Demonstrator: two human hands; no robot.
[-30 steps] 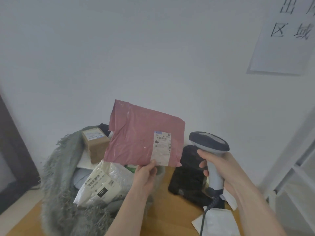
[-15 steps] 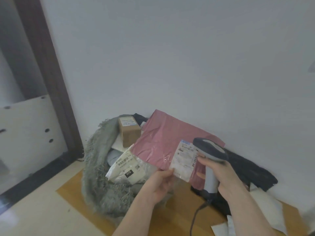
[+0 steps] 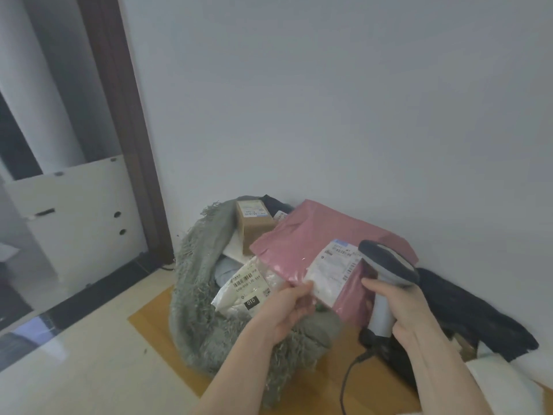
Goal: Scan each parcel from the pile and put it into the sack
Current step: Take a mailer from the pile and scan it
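Parcels fill the big gray fuzzy sack [image 3: 203, 298] in the lower middle of the frame. I see the sack sitting on a brown wooden board [image 3: 158, 319] on the floor, near the white wall [image 3: 329, 100]. A dark door frame [image 3: 119, 115] runs down the upper left of the frame.

Next in size is the pink parcel [image 3: 302, 244], just right of the middle. It is tilted over the open top of the sack. My left hand [image 3: 284, 313] pinches its lower edge, thumb on top, right beside the white label [image 3: 332, 274].

A black bag [image 3: 466, 310] lies at the lower right, against the wall.

My right hand [image 3: 401, 313] is wrapped tight around the handle of the gray scanner [image 3: 386, 271]. The scanner's head sits just over the right side of the label. Its black cord [image 3: 347, 381] hangs down to the bottom of the frame.

Inside the sack I see a white parcel [image 3: 248, 289] with a barcode and a black tag that says 010. Behind it stands a small brown box [image 3: 254, 229] with a label on top.
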